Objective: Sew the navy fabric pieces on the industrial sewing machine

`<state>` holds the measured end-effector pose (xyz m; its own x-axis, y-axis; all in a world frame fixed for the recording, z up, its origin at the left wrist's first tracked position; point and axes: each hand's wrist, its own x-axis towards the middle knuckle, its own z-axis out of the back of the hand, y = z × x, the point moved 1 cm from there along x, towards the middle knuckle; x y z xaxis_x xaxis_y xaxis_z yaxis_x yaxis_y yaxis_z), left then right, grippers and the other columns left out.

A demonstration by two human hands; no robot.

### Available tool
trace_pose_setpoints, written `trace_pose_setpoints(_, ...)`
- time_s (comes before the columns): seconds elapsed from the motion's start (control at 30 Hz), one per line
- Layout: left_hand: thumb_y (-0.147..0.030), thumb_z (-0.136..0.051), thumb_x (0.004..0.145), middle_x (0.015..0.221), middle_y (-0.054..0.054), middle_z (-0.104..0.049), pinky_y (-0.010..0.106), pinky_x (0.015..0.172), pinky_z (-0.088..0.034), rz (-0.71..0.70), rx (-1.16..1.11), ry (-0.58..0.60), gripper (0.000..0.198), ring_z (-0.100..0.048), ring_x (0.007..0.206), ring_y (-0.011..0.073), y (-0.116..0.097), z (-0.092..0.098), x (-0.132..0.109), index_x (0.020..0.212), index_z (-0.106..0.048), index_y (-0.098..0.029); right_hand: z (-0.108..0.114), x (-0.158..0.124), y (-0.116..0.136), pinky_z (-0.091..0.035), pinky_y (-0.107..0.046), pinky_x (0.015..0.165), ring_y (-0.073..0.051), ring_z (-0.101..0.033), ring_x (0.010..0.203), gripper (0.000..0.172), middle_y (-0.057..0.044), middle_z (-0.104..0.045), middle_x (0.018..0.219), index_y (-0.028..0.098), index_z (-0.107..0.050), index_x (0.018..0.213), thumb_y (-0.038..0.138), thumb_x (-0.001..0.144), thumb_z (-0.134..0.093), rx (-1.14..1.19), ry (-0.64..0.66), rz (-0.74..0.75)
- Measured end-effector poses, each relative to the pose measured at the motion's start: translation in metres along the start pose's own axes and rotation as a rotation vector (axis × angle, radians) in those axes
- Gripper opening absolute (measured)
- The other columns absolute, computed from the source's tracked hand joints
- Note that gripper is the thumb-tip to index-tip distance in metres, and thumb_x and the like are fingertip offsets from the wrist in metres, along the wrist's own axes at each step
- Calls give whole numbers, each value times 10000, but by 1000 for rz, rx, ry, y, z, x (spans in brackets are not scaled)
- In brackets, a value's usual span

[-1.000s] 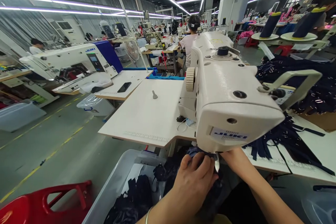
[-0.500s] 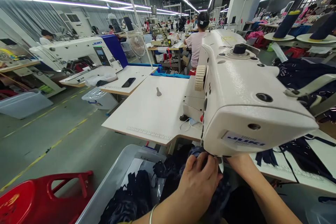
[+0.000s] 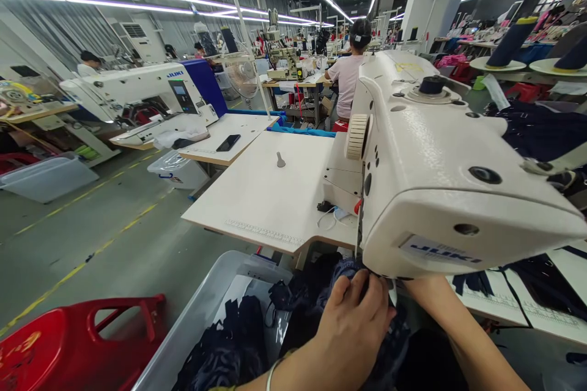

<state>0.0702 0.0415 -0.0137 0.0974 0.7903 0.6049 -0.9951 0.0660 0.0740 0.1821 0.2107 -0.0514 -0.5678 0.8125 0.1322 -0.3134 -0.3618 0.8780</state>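
The left hand (image 3: 355,324) holds dark blue cloth (image 3: 345,269) under the front of the white sewing machine (image 3: 440,153). The right hand (image 3: 418,287) is mostly hidden there, so I cannot tell its grip. Farther off, a phone (image 3: 228,143) lies on a table (image 3: 250,124).

The bulky white JUKI machine head (image 3: 458,159) blocks the way ahead of the left hand (image 3: 351,330), while the right forearm (image 3: 463,333) runs in beneath it, the right hand hidden from view. Open room stretches left across the white surface (image 3: 257,189), interrupted by a small grey metal piece (image 3: 280,160) and bounded at right by the ribbed handwheel (image 3: 356,136). Below, a plastic bin (image 3: 186,324) heaped with dark fabric (image 3: 229,345) crowds the left side, near a red stool (image 3: 77,342).
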Motion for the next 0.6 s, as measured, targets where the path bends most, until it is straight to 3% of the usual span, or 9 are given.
trace_pose_setpoints(0.3,-292,-460,971,1228,39,-586,329,939,-299,-41,35,54,323,-494,1112,187,2,0,-3,1244,-580,-168,-9,-3,1,-556,-489,833,-328,-614,1008,176,-104,-711,832,256,-656,771,368,838,-539,-96,-131,182)
trace_pose_setpoints(0.6,-284,-459,966,1242,22,-578,369,933,-287,-15,33,101,327,-467,1147,212,7,1,-8,1265,-559,-198,-4,-6,-2,-577,-455,769,-332,-646,944,138,-93,-713,794,252,-674,764,334,795,-569,-235,-214,253)
